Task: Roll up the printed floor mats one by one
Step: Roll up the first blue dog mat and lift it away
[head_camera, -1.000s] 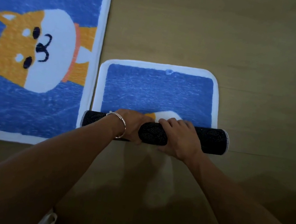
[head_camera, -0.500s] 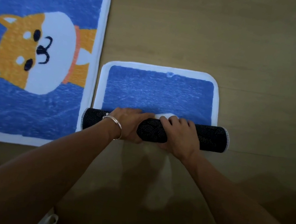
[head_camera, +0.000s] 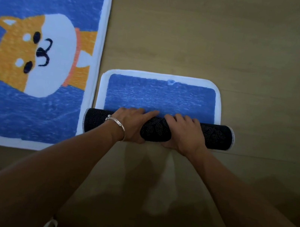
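Mat [head_camera: 161, 97] half-rolled, dotted black backing outward

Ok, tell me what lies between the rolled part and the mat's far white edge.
Head view: only the mat's flat blue pile lies between the black roll and the far white edge.

Mats: two (sliver of third); hands: two.
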`<control>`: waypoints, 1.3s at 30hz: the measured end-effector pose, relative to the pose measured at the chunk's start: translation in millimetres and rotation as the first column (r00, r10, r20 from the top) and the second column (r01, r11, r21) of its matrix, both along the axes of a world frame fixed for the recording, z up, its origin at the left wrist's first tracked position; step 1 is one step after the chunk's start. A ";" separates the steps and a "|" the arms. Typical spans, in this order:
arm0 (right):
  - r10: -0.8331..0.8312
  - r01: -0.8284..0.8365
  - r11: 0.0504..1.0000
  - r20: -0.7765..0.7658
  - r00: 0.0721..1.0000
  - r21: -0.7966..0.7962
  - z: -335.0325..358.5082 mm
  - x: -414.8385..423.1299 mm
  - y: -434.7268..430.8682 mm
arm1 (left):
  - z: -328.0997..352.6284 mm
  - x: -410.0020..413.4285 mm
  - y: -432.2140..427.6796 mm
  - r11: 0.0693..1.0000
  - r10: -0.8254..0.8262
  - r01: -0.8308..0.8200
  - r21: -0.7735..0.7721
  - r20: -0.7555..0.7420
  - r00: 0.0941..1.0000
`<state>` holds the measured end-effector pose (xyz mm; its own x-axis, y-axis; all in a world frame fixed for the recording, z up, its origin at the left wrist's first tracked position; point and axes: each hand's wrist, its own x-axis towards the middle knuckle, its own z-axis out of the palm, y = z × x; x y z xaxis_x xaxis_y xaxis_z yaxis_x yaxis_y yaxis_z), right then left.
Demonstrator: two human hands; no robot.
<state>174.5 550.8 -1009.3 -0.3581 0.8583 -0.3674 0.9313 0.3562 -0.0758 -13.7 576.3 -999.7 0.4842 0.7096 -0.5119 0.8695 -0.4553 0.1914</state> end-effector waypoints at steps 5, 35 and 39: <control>-0.029 0.022 0.993 -0.056 0.998 -0.117 7.4 2.0 8.9 | -1.7 3.4 -8.8 0.990 -0.016 0.025 0.138 -0.060 0.998; -0.023 0.019 0.983 -0.018 1.000 -0.183 12.2 -3.1 12.9 | -5.6 4.5 -13.4 0.973 0.039 -0.019 0.230 -0.081 0.996; 0.022 -0.022 0.994 -0.001 1.000 -0.106 10.6 -1.8 8.4 | 1.6 3.9 4.6 0.993 0.010 -0.004 0.116 -0.048 0.999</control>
